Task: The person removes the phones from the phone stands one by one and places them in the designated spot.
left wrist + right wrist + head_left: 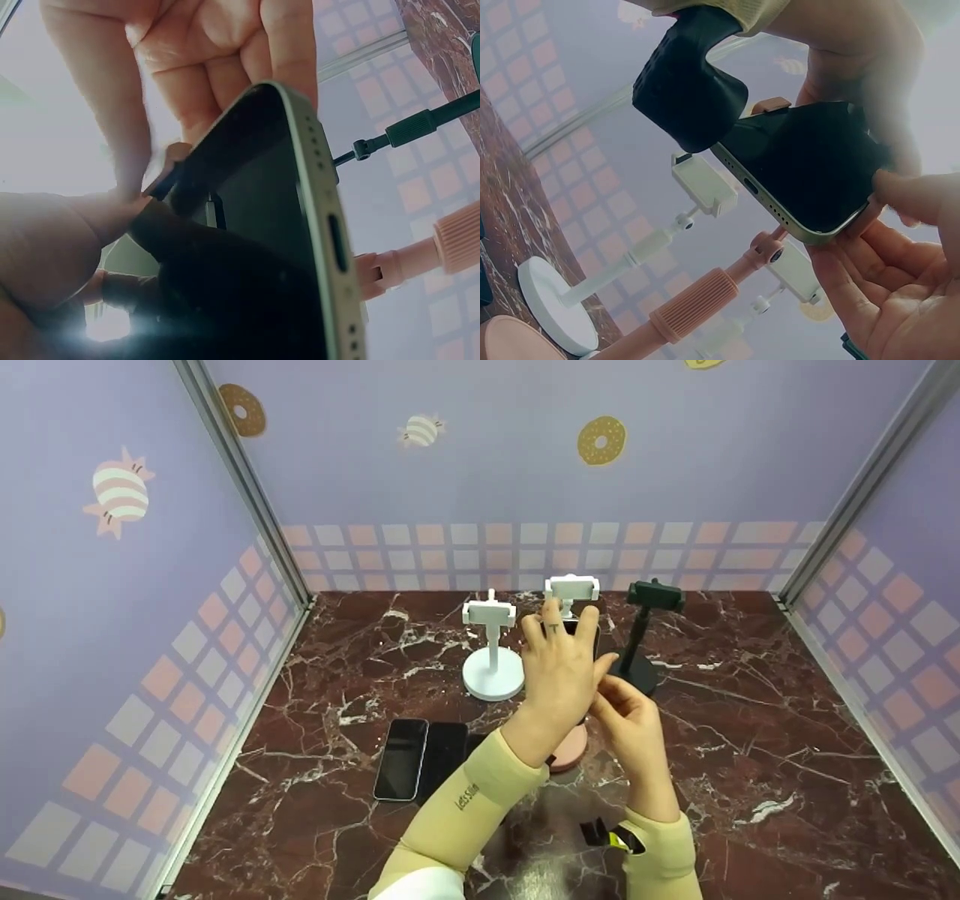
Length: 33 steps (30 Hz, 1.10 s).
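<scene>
A dark-screened smartphone (810, 165) sits tilted in the clamp (771, 105) of a pink phone stand (697, 304). The stand's round base (570, 750) shows below my hands in the head view. My left hand (559, 667) holds the phone, its fingers reaching over the screen side and its thumb toward the right edge. Just right of it, my right hand (630, 716) pinches the clamp's other arm at the phone's long edge, thumb in front and fingers behind. In the left wrist view the phone's port edge (334, 232) faces the camera.
Two white phone stands (493, 671) (572, 587) rise left of and behind my hands. A black stand (637, 667) stands to the right. Dark phones (402, 761) (444, 757) lie at front left on the marbled table (750, 750). Patterned walls (525, 472) enclose the table.
</scene>
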Tool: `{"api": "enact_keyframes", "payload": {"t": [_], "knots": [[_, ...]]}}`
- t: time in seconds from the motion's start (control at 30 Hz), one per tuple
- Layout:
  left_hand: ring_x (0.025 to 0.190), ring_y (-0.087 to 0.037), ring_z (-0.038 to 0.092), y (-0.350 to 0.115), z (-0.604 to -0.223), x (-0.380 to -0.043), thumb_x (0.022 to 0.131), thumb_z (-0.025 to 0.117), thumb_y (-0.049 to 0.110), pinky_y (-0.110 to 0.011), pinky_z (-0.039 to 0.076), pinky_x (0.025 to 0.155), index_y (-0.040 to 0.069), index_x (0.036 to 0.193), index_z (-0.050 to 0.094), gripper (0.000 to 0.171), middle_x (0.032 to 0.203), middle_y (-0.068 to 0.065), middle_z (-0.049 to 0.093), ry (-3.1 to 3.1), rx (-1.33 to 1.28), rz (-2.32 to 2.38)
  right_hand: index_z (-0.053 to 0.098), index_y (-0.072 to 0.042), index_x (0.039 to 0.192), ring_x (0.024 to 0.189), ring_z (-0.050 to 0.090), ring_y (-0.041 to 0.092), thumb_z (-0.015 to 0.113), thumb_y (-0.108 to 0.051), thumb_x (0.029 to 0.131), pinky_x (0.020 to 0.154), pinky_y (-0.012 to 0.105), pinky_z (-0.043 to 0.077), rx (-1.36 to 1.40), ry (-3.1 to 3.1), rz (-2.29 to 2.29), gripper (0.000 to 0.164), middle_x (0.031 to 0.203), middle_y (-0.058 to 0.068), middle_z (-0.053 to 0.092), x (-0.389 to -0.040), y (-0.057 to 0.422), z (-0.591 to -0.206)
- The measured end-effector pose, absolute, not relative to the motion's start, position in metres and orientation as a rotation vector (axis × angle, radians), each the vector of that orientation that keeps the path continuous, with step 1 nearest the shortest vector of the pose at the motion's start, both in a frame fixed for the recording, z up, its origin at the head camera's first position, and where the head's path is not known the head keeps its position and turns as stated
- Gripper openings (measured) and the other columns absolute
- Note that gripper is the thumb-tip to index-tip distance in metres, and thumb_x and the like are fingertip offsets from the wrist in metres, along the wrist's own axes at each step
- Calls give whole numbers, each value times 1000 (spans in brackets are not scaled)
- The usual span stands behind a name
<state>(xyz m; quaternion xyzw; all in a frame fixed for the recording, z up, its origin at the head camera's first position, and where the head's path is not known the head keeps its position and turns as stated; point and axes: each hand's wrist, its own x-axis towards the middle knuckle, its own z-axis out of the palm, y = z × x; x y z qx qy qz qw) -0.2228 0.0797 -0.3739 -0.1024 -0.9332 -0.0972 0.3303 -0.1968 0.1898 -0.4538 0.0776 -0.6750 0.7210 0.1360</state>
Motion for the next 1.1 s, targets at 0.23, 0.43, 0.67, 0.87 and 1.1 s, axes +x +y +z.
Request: {"api": "enact_keyframes", "payload": {"t": [0.23, 0.43, 0.67, 0.87, 1.1], "knots": [[100, -31, 47, 81, -378, -226, 81, 82, 40, -27, 53, 56, 21, 117, 54, 49, 122, -15, 47, -2362, -268, -298, 67, 14, 112, 81, 68, 5, 68, 6, 93, 76, 20, 56, 149, -2000, 1965, 21, 89, -11, 72, -199, 186, -452], [99, -30, 46, 80, -377, -227, 77, 81, 31, -26, 51, 55, 19, 111, 52, 46, 117, -15, 46, -2379, -274, -321, 67, 17, 109, 76, 66, 4, 66, 8, 93, 71, 19, 54, 197, -1976, 1943, 19, 85, -14, 72, -200, 186, -452], [101, -31, 45, 78, -377, -228, 76, 82, 29, -24, 51, 54, 19, 109, 50, 47, 117, -14, 45, -2409, -282, -354, 66, 18, 107, 75, 65, 3, 68, 4, 94, 71, 17, 53, 226, -1950, 1933, 19, 85, -14, 72, -200, 185, -452], [98, -31, 44, 76, -379, -229, 74, 83, 26, -23, 50, 51, 16, 106, 49, 48, 115, -15, 44, -2381, -307, -367, 66, 19, 107, 74, 65, 3, 70, 3, 93, 70, 18, 53, 266, -1873, 1993, 21, 86, -11, 74, -201, 183, -455], [98, -31, 43, 74, -381, -229, 74, 83, 26, -22, 50, 50, 16, 108, 48, 50, 115, -16, 43, -2361, -347, -397, 66, 20, 107, 74, 65, 2, 72, -3, 93, 70, 17, 53, 264, -1847, 1990, 27, 86, -13, 74, -202, 183, -457]]}}
